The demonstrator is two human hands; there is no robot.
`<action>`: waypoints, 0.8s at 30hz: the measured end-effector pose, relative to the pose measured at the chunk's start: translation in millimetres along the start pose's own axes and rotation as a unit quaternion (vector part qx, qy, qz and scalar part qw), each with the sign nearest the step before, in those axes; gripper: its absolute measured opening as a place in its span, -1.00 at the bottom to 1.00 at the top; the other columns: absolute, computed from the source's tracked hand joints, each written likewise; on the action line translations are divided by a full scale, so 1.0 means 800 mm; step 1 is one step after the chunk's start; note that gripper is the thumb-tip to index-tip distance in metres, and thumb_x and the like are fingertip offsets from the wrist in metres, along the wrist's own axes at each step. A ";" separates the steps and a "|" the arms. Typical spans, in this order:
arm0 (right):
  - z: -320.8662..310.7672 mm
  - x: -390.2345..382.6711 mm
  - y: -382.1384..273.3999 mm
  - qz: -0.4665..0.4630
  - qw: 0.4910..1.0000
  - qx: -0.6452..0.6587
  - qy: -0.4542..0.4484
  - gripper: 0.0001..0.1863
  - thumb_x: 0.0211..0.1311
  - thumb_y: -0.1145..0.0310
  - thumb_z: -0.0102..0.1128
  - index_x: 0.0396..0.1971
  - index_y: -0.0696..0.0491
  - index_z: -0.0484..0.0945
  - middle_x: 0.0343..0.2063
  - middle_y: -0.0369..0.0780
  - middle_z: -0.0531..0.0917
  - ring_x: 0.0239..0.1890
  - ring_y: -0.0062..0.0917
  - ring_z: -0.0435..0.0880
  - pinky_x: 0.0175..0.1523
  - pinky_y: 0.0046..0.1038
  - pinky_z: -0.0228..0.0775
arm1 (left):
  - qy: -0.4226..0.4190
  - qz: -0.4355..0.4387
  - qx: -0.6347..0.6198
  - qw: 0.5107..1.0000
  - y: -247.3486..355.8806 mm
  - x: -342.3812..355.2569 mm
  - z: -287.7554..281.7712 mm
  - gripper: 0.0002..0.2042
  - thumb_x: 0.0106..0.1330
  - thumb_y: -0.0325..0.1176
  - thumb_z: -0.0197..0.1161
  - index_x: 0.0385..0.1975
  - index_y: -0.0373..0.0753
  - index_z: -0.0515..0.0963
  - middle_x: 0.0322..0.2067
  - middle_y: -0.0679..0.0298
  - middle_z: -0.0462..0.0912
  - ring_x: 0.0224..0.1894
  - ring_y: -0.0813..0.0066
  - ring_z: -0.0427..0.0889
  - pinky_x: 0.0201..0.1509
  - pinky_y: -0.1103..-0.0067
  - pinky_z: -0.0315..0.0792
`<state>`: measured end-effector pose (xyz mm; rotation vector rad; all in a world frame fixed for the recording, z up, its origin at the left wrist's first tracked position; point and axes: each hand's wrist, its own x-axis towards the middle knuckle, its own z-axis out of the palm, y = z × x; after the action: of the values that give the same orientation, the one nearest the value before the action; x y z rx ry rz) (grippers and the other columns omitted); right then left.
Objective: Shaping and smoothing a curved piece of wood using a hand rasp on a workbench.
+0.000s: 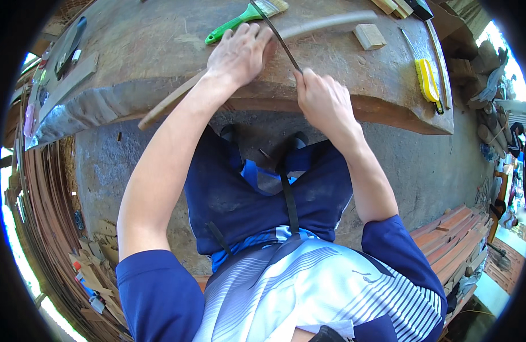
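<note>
A long, slightly curved wooden stick [331,24] lies across the workbench [160,57], its near-left end jutting past the front edge. My left hand [240,54] is laid over the middle of the stick and holds it down; the thumb side is blurred. In my right hand [326,102] is the near end of a long, thin, dark file [277,37], gripped in a closed fist. The file slants up to the left and crosses the stick just right of my left hand. A green-handled paintbrush [231,25] lies beyond my left fingers.
A small wood block [369,36] and a yellow-handled brush [427,80] lie on the bench's right. Flat strips [69,82] and small tools are at its left end. Stacked boards stand on the floor at left [49,194] and right [451,242].
</note>
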<state>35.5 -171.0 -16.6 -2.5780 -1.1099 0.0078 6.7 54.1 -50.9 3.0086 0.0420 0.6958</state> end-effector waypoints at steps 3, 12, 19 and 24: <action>-0.004 -0.050 0.011 0.031 0.999 0.016 -0.020 -0.60 0.62 0.14 -0.03 -0.36 0.12 0.55 -0.59 0.07 0.69 -0.45 0.06 0.74 -0.31 0.02 0.60 | 0.031 -0.009 0.027 0.999 -0.021 0.000 0.010 -0.72 0.58 -0.23 0.03 0.08 -0.27 0.48 0.04 0.10 0.63 0.15 0.09 0.57 0.23 0.17 0.43; -0.014 -0.043 0.003 0.024 0.999 0.016 -0.030 -0.58 0.61 0.15 -0.03 -0.38 0.15 0.57 -0.57 0.11 0.68 -0.45 0.10 0.72 -0.29 0.04 0.59 | -0.008 0.062 -0.060 0.996 -0.011 -0.008 -0.002 -0.80 0.56 -0.28 0.09 -0.03 -0.28 0.46 -0.05 0.09 0.62 0.09 0.06 0.59 0.23 0.23 0.45; 0.016 0.060 -0.012 -0.003 0.999 0.040 -0.014 -0.52 0.63 0.14 -0.12 -0.33 0.18 0.64 -0.44 0.15 0.72 -0.30 0.14 0.74 -0.13 0.05 0.61 | -0.025 0.058 -0.065 0.996 -0.002 -0.002 -0.001 -0.76 0.60 -0.25 0.06 -0.02 -0.30 0.50 -0.02 0.10 0.64 0.12 0.08 0.59 0.26 0.25 0.45; 0.007 -0.017 -0.021 0.020 0.999 -0.011 0.022 -0.59 0.58 0.17 0.00 -0.40 0.15 0.62 -0.49 0.09 0.74 -0.39 0.00 0.78 -0.23 -0.05 0.64 | 0.014 0.036 -0.012 0.999 -0.012 -0.010 0.006 -0.67 0.62 -0.18 0.01 0.14 -0.27 0.50 0.01 0.12 0.65 0.14 0.09 0.59 0.27 0.25 0.43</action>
<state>13.5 -168.5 -18.5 -2.6061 -1.0469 -0.0524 1.3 62.9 -59.7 2.9908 -0.0733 0.7402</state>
